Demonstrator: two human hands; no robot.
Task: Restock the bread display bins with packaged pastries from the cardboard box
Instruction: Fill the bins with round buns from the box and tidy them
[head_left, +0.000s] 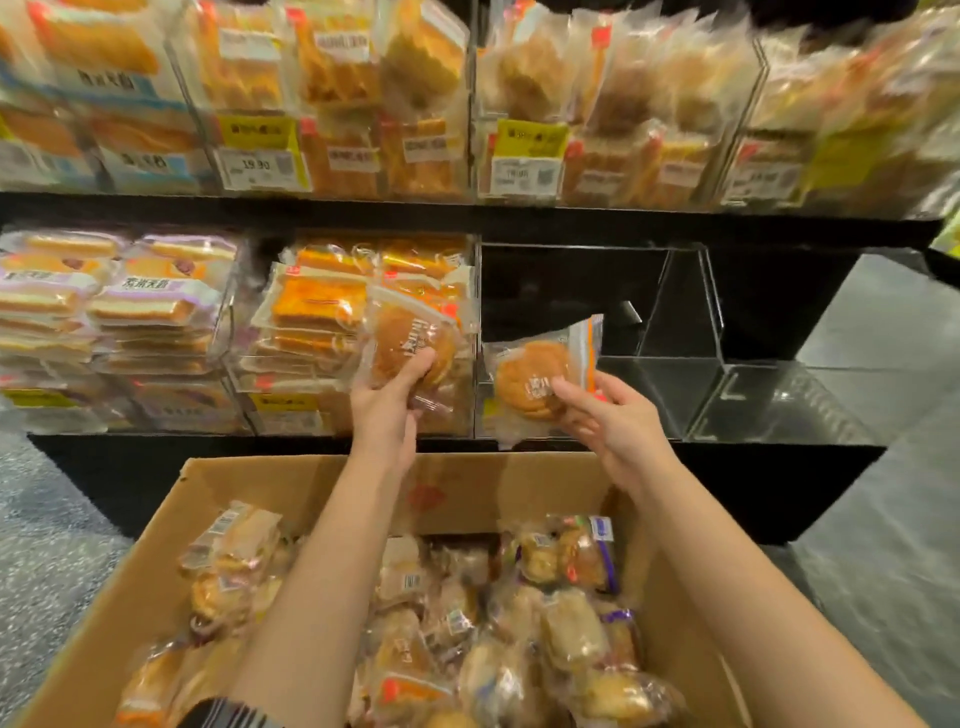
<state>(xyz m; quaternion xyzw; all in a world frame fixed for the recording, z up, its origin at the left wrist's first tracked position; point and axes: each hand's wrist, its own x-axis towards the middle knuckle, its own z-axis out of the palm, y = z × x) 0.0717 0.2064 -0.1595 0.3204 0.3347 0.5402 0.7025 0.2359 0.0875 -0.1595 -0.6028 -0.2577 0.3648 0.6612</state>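
Cardboard box (218, 525) sits closest, right under my arms, flaps open so I can reach in w/o looking; it's heaped w/ wrapped pastries (519, 649), mixed kinds, so plenty left to shelve. I'd say the job's barely begun.

Above the box's far edge, my left hand (387, 410) grips one bun pack (410, 348) from below, thumb curled over the front, holding it upright so the label faces out. It's raised in front of the stocked middle bin (322, 312), not in it. My right hand (608, 421) pinches a second bun pack (540, 384) at its lower right corner, fingertips on the wrapper, pack tilted w/ its orange seal edge up. That one hangs at the front lip of the clear empty bin (670, 374) on the bottom shelf, prob. where both go, since it's the only bare slot.

Further back, bins left of it are stacked flat w/ sliced cakes (119, 306). Top shelf bins (467, 104) are full, yellow price tags (530, 137) on the fronts; print mostly too blurred to read.
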